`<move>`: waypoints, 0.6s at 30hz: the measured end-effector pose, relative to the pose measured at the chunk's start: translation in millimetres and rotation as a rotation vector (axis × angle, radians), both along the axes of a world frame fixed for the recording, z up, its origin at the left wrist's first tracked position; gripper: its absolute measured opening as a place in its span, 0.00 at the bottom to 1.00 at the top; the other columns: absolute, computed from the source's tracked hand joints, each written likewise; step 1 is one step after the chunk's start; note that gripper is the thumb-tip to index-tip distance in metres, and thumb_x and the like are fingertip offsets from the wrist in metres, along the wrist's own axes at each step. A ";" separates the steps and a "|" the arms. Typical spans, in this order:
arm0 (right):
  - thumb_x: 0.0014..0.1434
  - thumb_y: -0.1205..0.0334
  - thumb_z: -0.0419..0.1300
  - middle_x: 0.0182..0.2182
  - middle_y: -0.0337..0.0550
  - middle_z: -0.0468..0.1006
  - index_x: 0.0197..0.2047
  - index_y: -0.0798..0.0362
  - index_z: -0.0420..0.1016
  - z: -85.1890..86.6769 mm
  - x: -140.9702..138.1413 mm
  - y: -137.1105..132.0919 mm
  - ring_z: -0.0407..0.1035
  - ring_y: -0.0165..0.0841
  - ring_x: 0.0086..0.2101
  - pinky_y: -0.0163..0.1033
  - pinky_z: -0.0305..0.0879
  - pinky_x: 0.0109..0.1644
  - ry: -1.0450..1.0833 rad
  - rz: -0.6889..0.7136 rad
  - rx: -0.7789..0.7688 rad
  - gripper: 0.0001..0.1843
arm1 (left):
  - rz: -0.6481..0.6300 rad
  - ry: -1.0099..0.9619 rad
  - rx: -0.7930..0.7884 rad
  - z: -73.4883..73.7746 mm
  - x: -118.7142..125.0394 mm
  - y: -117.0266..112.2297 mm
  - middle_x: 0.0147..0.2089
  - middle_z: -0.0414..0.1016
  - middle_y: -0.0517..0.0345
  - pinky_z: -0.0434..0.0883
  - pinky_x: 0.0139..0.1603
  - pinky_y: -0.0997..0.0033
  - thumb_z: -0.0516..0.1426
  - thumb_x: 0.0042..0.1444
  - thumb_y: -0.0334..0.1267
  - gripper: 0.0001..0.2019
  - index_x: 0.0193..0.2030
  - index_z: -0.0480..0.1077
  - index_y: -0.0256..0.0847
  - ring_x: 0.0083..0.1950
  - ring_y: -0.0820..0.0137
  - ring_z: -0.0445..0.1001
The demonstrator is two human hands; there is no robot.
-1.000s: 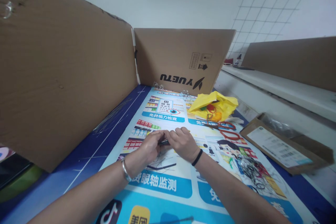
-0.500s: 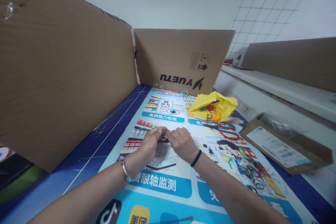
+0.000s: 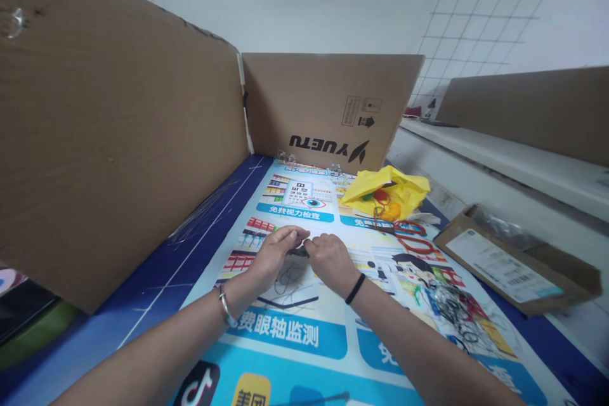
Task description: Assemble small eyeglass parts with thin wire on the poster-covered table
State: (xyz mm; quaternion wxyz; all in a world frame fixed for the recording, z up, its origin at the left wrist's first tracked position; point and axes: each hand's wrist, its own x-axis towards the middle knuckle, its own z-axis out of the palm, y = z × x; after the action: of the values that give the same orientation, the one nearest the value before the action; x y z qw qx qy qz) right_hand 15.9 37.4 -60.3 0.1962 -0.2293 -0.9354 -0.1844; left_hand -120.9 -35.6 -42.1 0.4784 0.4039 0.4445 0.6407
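Note:
My left hand [image 3: 272, 260] and my right hand [image 3: 330, 261] meet over the middle of the printed sheet. Both are closed, thumbs and fingers pinched together. A small dark strip-like piece [image 3: 299, 252] shows between the fingertips; its kind is too small to tell. Beneath the hands, loops of thin wire [image 3: 288, 280] show against the sheet. A bent dark thin line [image 3: 290, 304] is there too, and I cannot tell whether it is loose or printed.
Orange-handled scissors [image 3: 413, 238] lie by a yellow bag [image 3: 385, 190] with coloured yarn. A tangle of wire [image 3: 450, 304] lies at right, before an open carton [image 3: 516, 266]. Cardboard panels [image 3: 328, 101] stand at the back and left. Thin wires [image 3: 202, 212] lie along the left panel.
My left fingertips have shifted slightly and the thumb and index finger sit a little differently. My right hand has rolled slightly. Both still pinch at the dark piece.

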 end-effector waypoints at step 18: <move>0.56 0.66 0.54 0.28 0.49 0.76 0.30 0.55 0.76 1.4 -3.8 -4.8 0.70 0.36 0.30 0.38 0.58 0.32 -0.126 -0.145 -0.216 0.09 | -0.154 0.244 0.011 1.0 -11.0 3.8 0.39 0.78 0.52 0.64 0.50 0.66 0.57 0.52 0.38 0.09 0.35 0.77 0.40 0.44 0.63 0.72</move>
State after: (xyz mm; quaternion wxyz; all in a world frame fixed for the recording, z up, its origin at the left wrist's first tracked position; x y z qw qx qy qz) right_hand 12.2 32.6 -59.0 0.0973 -0.3039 -0.9413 -0.1104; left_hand -132.0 -31.8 -41.1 0.4662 0.5143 0.4636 0.5506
